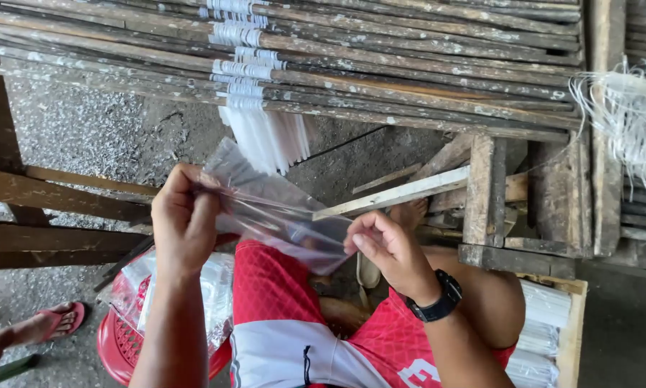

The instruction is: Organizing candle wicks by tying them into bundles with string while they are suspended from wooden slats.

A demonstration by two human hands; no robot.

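Evenly lit by soft, flat daylight with no hard shadows, only mild shade under the wooden slats [409,79], faint glare on the clear plastic bag [265,208], slight blowout on the white strands [628,115] at right, mostly sharp, bent a little at the edges.

Left hand [183,223]: fingertips hidden behind clear plastic bag [273,208]; grip not resolvable. Bag contents unreadable through creases and glare. Red basket [122,345] cut by bottom edge, partly covered by forearm. Another person's sandalled foot [53,323] cropped at left edge. Wooden slats [409,72] run beyond top edge.
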